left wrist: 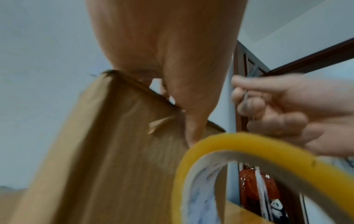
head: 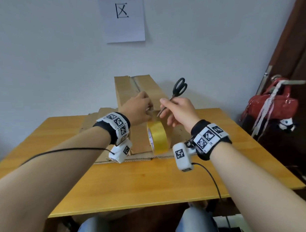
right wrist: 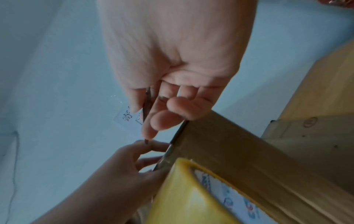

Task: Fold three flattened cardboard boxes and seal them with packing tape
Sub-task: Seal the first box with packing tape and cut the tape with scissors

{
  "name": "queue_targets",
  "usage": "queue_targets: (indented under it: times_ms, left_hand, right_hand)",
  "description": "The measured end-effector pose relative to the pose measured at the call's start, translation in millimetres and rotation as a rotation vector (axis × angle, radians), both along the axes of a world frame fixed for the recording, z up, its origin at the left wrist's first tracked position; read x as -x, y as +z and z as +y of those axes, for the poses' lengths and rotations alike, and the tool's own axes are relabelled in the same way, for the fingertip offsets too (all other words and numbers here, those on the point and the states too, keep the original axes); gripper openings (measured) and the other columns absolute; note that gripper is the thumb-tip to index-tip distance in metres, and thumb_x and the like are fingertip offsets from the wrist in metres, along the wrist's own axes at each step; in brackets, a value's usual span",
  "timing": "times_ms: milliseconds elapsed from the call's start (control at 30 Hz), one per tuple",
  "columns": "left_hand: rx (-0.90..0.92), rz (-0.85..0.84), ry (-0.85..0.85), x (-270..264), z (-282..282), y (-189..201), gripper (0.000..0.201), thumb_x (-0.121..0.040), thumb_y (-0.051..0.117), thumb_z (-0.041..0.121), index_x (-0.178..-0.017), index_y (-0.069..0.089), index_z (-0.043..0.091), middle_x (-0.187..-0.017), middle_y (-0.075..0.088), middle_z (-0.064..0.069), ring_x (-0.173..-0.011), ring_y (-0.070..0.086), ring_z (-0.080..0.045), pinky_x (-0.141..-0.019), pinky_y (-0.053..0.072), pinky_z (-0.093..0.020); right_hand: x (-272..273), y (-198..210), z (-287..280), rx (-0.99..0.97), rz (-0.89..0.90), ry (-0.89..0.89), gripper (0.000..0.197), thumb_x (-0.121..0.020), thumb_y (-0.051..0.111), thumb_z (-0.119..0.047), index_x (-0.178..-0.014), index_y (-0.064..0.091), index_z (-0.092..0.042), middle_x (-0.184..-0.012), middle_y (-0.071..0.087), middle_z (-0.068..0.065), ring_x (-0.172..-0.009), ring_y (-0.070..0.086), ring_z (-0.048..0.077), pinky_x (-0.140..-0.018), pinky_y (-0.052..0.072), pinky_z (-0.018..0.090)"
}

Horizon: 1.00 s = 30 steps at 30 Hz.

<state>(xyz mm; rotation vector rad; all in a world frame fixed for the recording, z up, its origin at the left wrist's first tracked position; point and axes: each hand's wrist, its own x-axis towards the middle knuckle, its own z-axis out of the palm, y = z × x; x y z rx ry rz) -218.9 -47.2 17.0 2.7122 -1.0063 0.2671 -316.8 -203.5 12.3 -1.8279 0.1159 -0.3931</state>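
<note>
A tall cardboard box [head: 132, 137] stands upright at the middle of the wooden table [head: 142, 178]. My left hand [head: 139, 106] clasps its near top edge, with the thumb [left wrist: 193, 118] pressed down the box [left wrist: 95, 151] front. A yellow tape roll [head: 158, 139] hangs against the front face just below that hand, and looms close in the wrist views [left wrist: 210, 144] [right wrist: 182, 197]. My right hand [head: 177, 111] pinches black-handled scissors [head: 179, 88] by their closed blades. The handles point up and away; the tip [right wrist: 146, 141] almost touches my left fingers [right wrist: 145, 145].
Flattened cardboard [head: 91, 121] lies on the table under and behind the box. A red bag [head: 270, 108] with white straps sits off the right edge, beside a dark door. A paper sheet [head: 124, 18] hangs on the wall. A cable [head: 211, 179] trails over the table front.
</note>
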Motion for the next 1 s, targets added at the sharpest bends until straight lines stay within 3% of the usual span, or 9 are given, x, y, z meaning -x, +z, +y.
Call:
queue_targets:
  times_ms: [133,267,400,500,633,767,867,933,1000]
  left_hand:
    - [0.084,-0.027,-0.076,-5,10,-10,0.041,-0.078,0.078,0.037,-0.108,0.054,0.026,-0.107,0.054,0.003,-0.095,0.056,-0.02,-0.085,0.043,-0.035]
    - [0.102,-0.006,-0.115,-7,16,-13,0.024,-0.085,0.072,0.027,-0.102,0.055,0.03,-0.106,0.055,0.004,-0.102,0.055,-0.019,-0.105,0.03,-0.047]
    - [0.106,-0.009,-0.136,-8,19,-16,0.022,-0.085,0.068,0.046,-0.094,0.049,0.039,-0.101,0.052,0.01,-0.093,0.05,-0.012,-0.105,0.032,-0.056]
    - [0.13,-0.016,-0.13,-7,17,-19,0.029,-0.085,0.06,0.061,-0.096,0.054,0.034,-0.099,0.053,0.011,-0.092,0.055,-0.014,-0.104,0.033,-0.054]
    - [0.182,-0.067,-0.12,-11,16,-23,0.023,-0.092,0.055,0.052,-0.091,0.056,0.029,-0.094,0.057,0.01,-0.09,0.058,-0.019,-0.1,0.036,-0.054]
    - [0.239,-0.067,-0.102,-16,14,-25,0.024,-0.09,0.051,0.055,-0.08,0.052,0.033,-0.087,0.06,0.013,-0.087,0.056,-0.015,-0.099,0.036,-0.053]
    - [0.27,-0.055,-0.096,-22,12,-28,0.027,-0.09,0.057,0.058,-0.076,0.051,0.036,-0.096,0.067,0.014,-0.095,0.06,-0.014,-0.101,0.035,-0.054]
    - [0.285,-0.041,-0.096,-24,12,-29,0.027,-0.089,0.057,0.059,-0.077,0.054,0.035,-0.098,0.068,0.014,-0.098,0.061,-0.013,-0.103,0.033,-0.056]
    - [0.292,-0.034,-0.098,-22,12,-28,0.026,-0.09,0.057,0.058,-0.079,0.056,0.034,-0.093,0.067,0.014,-0.093,0.06,-0.013,-0.104,0.033,-0.057]
  right_hand:
    - [-12,-5,12,0.175,0.032,-0.052,0.025,-0.096,0.062,-0.039,-0.092,0.072,-0.016,-0.075,0.076,-0.004,-0.049,0.063,0.02,-0.043,0.044,0.026]
    - [-21,-9,12,0.208,0.021,-0.101,0.021,-0.094,0.064,-0.039,-0.091,0.074,-0.02,-0.074,0.075,-0.006,-0.048,0.062,0.017,-0.042,0.041,0.026]
    - [-25,-13,16,0.217,0.028,-0.13,0.033,-0.085,0.066,-0.051,-0.078,0.076,-0.02,-0.071,0.075,0.004,-0.056,0.065,0.037,-0.048,0.043,0.032]
    - [-27,-14,18,0.187,0.011,-0.161,0.041,-0.08,0.066,-0.058,-0.074,0.076,-0.019,-0.07,0.074,0.008,-0.049,0.059,0.027,-0.05,0.04,0.032]
    - [-23,-11,18,0.171,0.007,-0.156,0.046,-0.083,0.067,-0.058,-0.069,0.073,-0.015,-0.075,0.073,0.014,-0.047,0.054,0.021,-0.046,0.037,0.028]
    - [-14,1,15,0.155,0.037,-0.16,0.039,-0.089,0.067,-0.055,-0.096,0.07,-0.017,-0.079,0.075,0.003,-0.045,0.056,0.013,-0.04,0.042,0.024]
    - [-10,5,11,-0.066,0.034,-0.227,0.057,-0.084,0.071,-0.058,-0.119,0.05,-0.018,-0.091,0.075,0.004,-0.051,0.062,0.017,-0.048,0.053,0.029]
    - [-8,6,9,-0.217,-0.013,-0.249,0.05,-0.087,0.071,-0.051,-0.118,0.05,-0.018,-0.105,0.072,0.004,-0.057,0.066,0.019,-0.052,0.057,0.034]
    - [-8,6,11,-0.254,-0.055,-0.252,0.031,-0.093,0.067,-0.044,-0.114,0.06,-0.022,-0.116,0.068,0.0,-0.061,0.068,0.019,-0.053,0.059,0.036]
